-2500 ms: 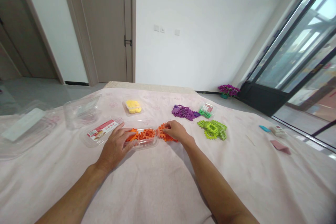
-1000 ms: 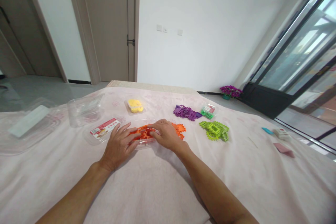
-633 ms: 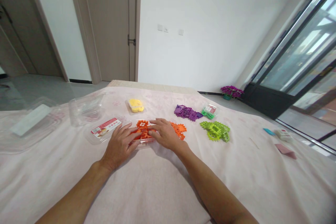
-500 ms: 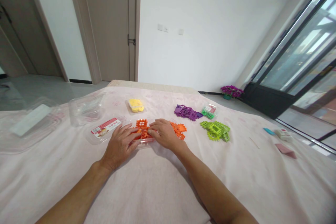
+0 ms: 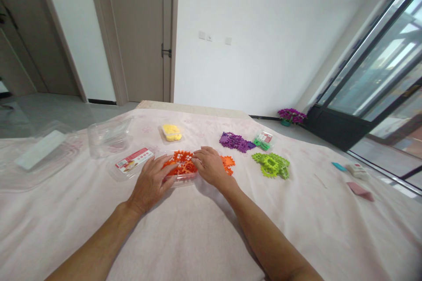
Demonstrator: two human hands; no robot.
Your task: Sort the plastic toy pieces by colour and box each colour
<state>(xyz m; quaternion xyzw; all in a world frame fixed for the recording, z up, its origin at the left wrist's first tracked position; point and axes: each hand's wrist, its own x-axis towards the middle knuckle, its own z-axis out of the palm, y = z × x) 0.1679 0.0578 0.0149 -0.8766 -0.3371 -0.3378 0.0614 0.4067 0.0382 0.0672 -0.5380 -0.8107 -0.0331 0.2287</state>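
A clear plastic box [image 5: 186, 179] with orange interlocking toy pieces [image 5: 186, 167] in it sits on the table in front of me. My left hand [image 5: 154, 177] grips its left end, thumb along the near side and fingers reaching over the pieces. My right hand [image 5: 211, 166] lies over the right end, fingers stretched forward, fingertips at the rim; nothing shows in its grasp. More loose orange pieces [image 5: 228, 164] stick out just beyond the right hand, partly hidden by it. Left of the box lies a clear lid [image 5: 117, 173] with a red and white label.
A pink cloth [image 5: 184, 237] covers the table. Behind stand a box of yellow pieces [image 5: 172, 132], a purple pile [image 5: 235, 142] and a box with green pieces [image 5: 263, 144]. Lime-green pieces [image 5: 272, 165] lie right; clear containers [image 5: 108, 136] stand left.
My right hand has shifted slightly right, away from the middle of the box, uncovering more orange pieces. The orange pieces inside lie differently, with the upright one lower. My left hand stays nearly still.
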